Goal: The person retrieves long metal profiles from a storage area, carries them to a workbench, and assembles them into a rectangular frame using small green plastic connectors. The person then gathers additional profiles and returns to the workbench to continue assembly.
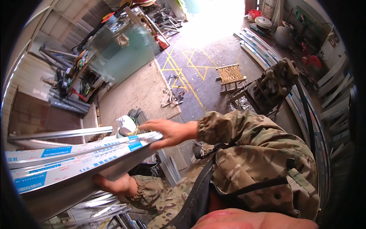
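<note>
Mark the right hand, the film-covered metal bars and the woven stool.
Right hand (170, 131), head view: back of the hand.
Film-covered metal bars (82, 164), head view: white printed film.
Woven stool (230, 74), head view: seat.

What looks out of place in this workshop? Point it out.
Below the held profiles, silvery strips lie jumbled, crossing at odd angles. Farther ahead, loose tool-like pieces are scattered at the edge of the tan board, as if left underfoot.

bright opening (219, 24), far end | dark floor (192, 104), yellow lines (204, 78) | woven stool (230, 74)
</note>
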Motion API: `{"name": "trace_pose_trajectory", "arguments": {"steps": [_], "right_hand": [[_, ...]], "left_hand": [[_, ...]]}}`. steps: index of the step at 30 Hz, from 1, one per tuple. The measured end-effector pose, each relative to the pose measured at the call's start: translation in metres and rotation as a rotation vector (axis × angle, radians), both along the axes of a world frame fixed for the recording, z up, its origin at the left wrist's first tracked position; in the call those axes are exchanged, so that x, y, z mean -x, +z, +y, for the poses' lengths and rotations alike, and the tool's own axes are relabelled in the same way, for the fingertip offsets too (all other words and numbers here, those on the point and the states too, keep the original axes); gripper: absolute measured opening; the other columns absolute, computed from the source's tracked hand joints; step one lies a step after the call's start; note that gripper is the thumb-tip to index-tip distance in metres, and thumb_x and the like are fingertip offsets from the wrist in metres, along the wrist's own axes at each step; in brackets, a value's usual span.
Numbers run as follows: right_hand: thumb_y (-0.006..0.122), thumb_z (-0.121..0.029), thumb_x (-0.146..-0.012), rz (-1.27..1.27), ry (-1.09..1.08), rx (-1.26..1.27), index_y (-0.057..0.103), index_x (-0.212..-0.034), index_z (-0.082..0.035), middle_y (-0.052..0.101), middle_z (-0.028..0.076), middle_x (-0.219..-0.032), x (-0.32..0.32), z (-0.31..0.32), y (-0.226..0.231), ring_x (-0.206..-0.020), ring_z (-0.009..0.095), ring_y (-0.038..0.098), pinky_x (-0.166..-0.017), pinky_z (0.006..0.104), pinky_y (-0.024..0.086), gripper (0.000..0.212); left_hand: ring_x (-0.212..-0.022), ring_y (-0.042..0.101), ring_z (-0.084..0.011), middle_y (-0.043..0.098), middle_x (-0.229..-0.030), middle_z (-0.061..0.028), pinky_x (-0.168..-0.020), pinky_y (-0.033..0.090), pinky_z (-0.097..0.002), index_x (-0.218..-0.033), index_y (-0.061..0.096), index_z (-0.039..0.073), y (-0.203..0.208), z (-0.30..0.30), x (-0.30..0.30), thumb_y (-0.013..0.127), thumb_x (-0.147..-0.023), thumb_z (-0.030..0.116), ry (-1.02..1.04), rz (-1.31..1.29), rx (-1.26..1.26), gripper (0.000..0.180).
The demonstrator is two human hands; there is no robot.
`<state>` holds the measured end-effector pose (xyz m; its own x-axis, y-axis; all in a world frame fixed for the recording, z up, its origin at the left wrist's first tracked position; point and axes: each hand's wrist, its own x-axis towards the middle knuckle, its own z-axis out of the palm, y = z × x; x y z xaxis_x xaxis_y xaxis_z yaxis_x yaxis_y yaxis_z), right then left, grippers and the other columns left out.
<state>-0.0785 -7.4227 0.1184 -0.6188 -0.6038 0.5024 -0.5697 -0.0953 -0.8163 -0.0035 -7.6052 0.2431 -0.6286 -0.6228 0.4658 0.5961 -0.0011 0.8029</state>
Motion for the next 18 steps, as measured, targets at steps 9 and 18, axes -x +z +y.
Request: {"name": "trace_pose_trajectory", "arguments": {"steps": [9,18], "right_hand": [[0.059,-0.038,-0.084,-0.812,-0.923,-0.680,0.066,-0.095,-0.001,0.065,0.022,-0.097,0.114,0.218,-0.244,-0.092,0.035,0.063,-0.077,0.0418,0.049,0.039],[0.062,-0.028,-0.073,-1.292,-1.204,-0.738,0.066,-0.078,0.006,0.063,0.019,-0.064,0.240,0.384,-0.334,-0.062,0.026,0.063,-0.060,0.0383,0.048,0.035]], "left_hand": [[-0.097,0.059,-0.0278,0.057,-0.111,-0.0172,-0.077,0.052,-0.0420,-0.118,0.053,-0.003,-0.008,-0.007,0.328,0.041,-0.093,0.046,0.032,0.044,0.337,0.056],[-0.102,0.058,-0.0259,0.056,-0.118,-0.0169,-0.085,0.050,-0.0402,-0.125,0.050,0.000,-0.027,0.118,0.651,0.041,-0.094,0.046,-0.093,0.081,0.097,0.056]]}}
